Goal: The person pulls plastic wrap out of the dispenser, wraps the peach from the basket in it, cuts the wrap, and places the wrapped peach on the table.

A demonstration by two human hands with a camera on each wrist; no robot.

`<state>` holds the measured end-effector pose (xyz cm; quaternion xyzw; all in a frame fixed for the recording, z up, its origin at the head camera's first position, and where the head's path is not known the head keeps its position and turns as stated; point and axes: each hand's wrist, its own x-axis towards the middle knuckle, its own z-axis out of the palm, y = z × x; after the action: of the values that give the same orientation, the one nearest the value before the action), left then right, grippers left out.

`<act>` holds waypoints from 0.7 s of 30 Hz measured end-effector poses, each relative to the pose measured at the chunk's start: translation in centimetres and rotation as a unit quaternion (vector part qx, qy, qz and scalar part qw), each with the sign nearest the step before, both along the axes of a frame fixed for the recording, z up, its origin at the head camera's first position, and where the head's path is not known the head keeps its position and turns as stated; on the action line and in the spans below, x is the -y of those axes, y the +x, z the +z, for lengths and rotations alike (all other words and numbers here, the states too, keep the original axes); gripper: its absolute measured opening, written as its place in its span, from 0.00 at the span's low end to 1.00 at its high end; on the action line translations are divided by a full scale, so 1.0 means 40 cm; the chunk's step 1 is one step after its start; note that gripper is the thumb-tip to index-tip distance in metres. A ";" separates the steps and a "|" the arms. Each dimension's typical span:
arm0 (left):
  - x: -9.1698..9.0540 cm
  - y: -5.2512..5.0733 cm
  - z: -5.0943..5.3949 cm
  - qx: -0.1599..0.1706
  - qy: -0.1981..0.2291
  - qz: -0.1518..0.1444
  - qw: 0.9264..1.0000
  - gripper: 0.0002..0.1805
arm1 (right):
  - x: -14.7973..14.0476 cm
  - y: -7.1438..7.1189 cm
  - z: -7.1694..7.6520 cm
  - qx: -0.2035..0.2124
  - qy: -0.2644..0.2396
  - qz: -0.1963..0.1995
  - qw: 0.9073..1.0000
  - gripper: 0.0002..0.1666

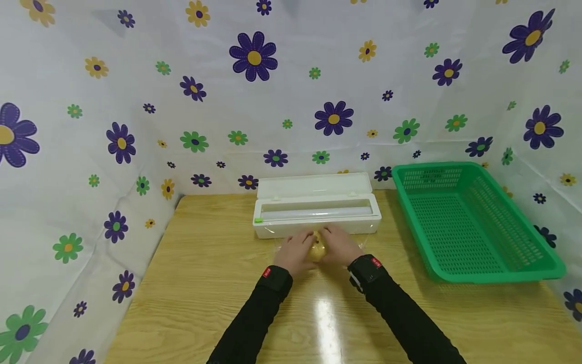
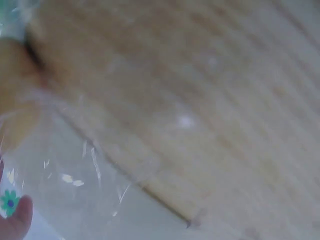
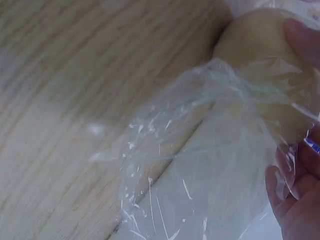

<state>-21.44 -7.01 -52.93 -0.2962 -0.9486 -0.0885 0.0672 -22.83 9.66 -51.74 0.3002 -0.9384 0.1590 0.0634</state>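
Note:
Both hands are around a round pale-yellow fruit (image 1: pixel 318 249), which looks like a pear, close to the front of a white cling film dispenser (image 1: pixel 313 228). My left hand (image 1: pixel 294 253) grips the fruit from the left, its fingers partly hidden. On the other side, my right hand (image 1: pixel 340 246) holds it with curled fingers; the right wrist view shows the thumb lying on the fruit (image 3: pixel 255 42). Clear, crinkled cling film (image 3: pixel 150 130) lies about the fruit and spreads out to both sides, over the dispenser's edge.
The dispenser's lid (image 1: pixel 313 186) is raised, and a film roll (image 1: pixel 318 213) lies inside. A green slider (image 1: pixel 258 220) sits at its left end. At the right, a green plastic basket (image 1: pixel 500 278) stands on the wooden table (image 1: pixel 204 283). Flowered cloth (image 1: pixel 291 91) hangs behind.

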 end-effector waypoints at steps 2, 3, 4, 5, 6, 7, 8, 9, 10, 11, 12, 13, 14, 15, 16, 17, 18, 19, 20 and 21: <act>-0.006 0.000 0.001 0.006 0.003 0.002 1.000 0.41 | -0.010 -0.013 0.007 0.030 -0.024 0.004 0.999 0.39; -0.008 -0.001 0.003 0.008 0.005 0.003 1.000 0.43 | -0.014 -0.019 0.010 0.044 -0.030 0.004 0.999 0.39; -0.008 -0.003 0.003 0.007 0.003 0.002 1.000 0.43 | -0.017 -0.025 0.012 0.060 -0.032 0.003 0.998 0.40; -0.008 -0.006 0.000 0.003 -0.001 0.001 1.000 0.44 | -0.020 -0.031 0.015 0.078 -0.040 0.001 0.996 0.40; -0.007 -0.010 -0.004 -0.005 -0.010 0.000 1.000 0.45 | -0.022 -0.037 0.018 0.096 -0.045 -0.002 0.994 0.40; -0.006 -0.013 -0.010 -0.013 -0.012 -0.002 1.000 0.44 | -0.022 -0.040 0.019 0.116 -0.051 -0.006 0.992 0.40; -0.004 -0.017 -0.016 -0.023 -0.013 -0.004 1.000 0.44 | -0.022 -0.043 0.022 0.131 -0.060 -0.007 0.989 0.39; -0.003 -0.021 -0.023 -0.036 -0.011 -0.007 0.999 0.43 | -0.023 -0.047 0.023 0.144 -0.066 -0.010 0.987 0.39; -0.003 -0.026 -0.029 -0.050 -0.008 -0.010 0.999 0.42 | -0.023 -0.049 0.026 0.156 -0.074 -0.013 0.985 0.38; -0.003 -0.031 -0.035 -0.064 -0.002 -0.012 0.998 0.41 | -0.025 -0.051 0.027 0.165 -0.085 -0.016 0.982 0.37; -0.004 -0.037 -0.040 -0.078 0.002 -0.015 0.997 0.39 | -0.027 -0.052 0.029 0.170 -0.093 -0.017 0.981 0.36; -0.006 -0.039 -0.041 -0.084 0.006 -0.015 0.996 0.38 | -0.029 -0.053 0.032 0.172 -0.099 -0.016 0.980 0.35; -0.009 -0.040 -0.040 -0.085 0.004 -0.012 0.996 0.38 | -0.031 -0.052 0.034 0.173 -0.105 -0.013 0.979 0.34; -0.011 -0.041 -0.037 -0.081 0.001 -0.010 0.997 0.37 | -0.033 -0.051 0.034 0.174 -0.106 -0.013 0.979 0.33; -0.013 -0.041 -0.033 -0.076 -0.005 -0.006 0.997 0.37 | -0.034 -0.049 0.037 0.174 -0.106 -0.012 0.979 0.32; -0.014 -0.040 -0.029 -0.067 -0.010 -0.003 0.998 0.37 | -0.034 -0.046 0.038 0.171 -0.103 -0.011 0.980 0.31; -0.016 -0.039 -0.024 -0.058 -0.016 0.000 0.998 0.37 | -0.033 -0.042 0.039 0.162 -0.095 -0.010 0.982 0.30; -0.017 -0.038 -0.018 -0.047 -0.020 0.003 0.999 0.38 | -0.032 -0.036 0.041 0.148 -0.081 -0.014 0.986 0.30; -0.018 -0.037 -0.015 -0.042 -0.021 0.003 0.999 0.38 | -0.029 -0.028 0.043 0.129 -0.065 -0.019 0.989 0.29; -0.019 -0.037 -0.014 -0.040 -0.018 0.003 0.999 0.38 | -0.027 -0.018 0.044 0.102 -0.044 -0.024 0.994 0.29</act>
<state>-22.93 -6.27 -53.49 -0.2981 -0.9474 -0.0596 0.1002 -23.55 10.74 -49.98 0.2563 -0.9390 0.2287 -0.0151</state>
